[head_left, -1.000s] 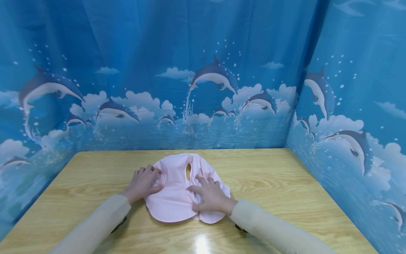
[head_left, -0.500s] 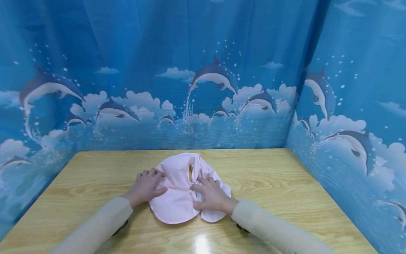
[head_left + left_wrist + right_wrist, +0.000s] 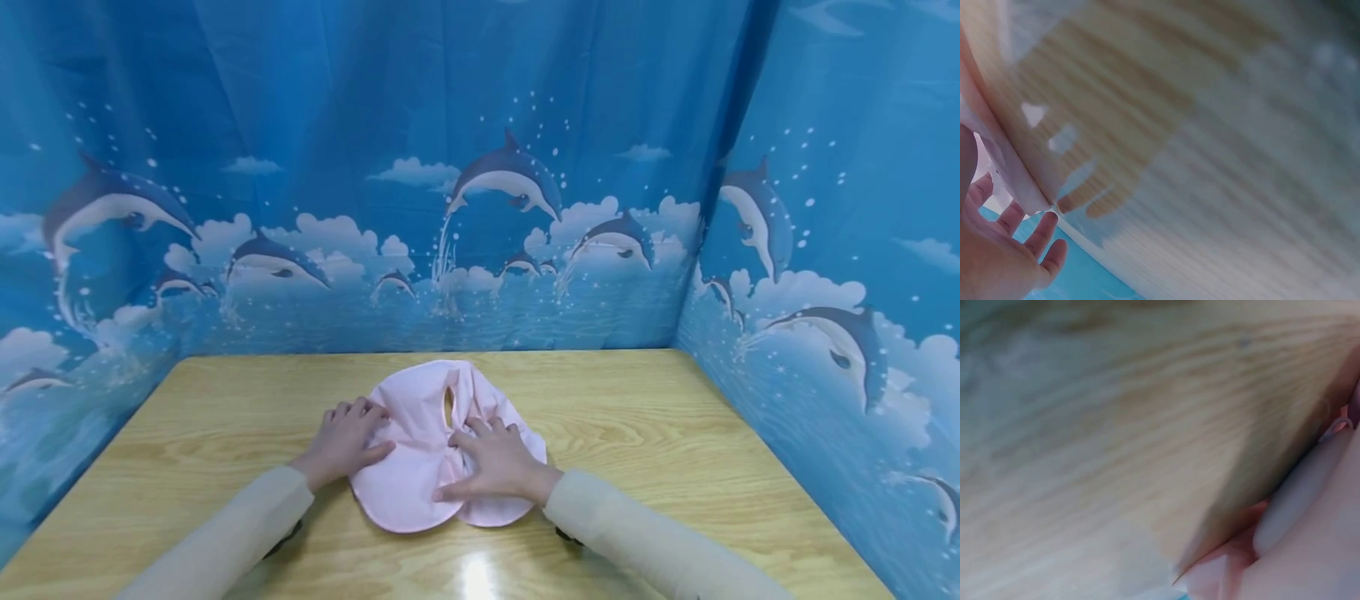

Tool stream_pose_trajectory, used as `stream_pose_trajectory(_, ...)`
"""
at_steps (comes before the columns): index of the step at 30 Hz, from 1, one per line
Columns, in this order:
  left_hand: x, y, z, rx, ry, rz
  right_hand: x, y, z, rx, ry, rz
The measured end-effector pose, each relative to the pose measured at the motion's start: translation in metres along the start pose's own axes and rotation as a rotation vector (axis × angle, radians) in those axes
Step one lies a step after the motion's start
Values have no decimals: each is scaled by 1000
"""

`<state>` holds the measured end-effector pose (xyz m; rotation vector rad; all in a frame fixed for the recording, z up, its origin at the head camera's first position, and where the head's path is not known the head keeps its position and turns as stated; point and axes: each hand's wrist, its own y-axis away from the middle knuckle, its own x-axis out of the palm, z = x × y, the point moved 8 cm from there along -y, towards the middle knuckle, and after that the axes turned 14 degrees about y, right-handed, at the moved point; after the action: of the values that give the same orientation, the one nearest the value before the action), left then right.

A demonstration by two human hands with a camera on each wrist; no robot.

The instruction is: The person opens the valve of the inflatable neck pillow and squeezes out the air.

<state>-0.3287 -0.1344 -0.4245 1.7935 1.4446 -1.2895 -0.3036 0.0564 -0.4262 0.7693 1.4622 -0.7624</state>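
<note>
A pale pink cloth piece (image 3: 412, 487), like a soft sun hat laid flat, has rounded lower lobes and a slit near its top. My left hand (image 3: 345, 443) rests on its left edge, thumb over the fabric. In the left wrist view, the loosely spread fingers of that hand (image 3: 1007, 250) meet the edge of the cloth (image 3: 1016, 167). My right hand (image 3: 504, 464) lies on the right half, fingers and thumb spread over gathered folds. Its palm hides part of the fabric. The right wrist view shows blurred pink fabric (image 3: 1205, 578) near the wood.
The cloth lies on a wood-grain table (image 3: 637, 433), toward its far middle. A blue dolphin-print curtain (image 3: 360, 167) closes off the back and both sides. Light-coloured sleeves (image 3: 637, 533) cover both forearms.
My left hand has shifted slightly right, bringing the cloth's left edge inward. My right thumb has slid left, and the two lower lobes now overlap more.
</note>
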Motion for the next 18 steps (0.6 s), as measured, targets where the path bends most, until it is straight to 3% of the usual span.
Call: stream_pose_trajectory(18,2,0,0,-27,-17,29,-5,0,5,-48,122,-63)
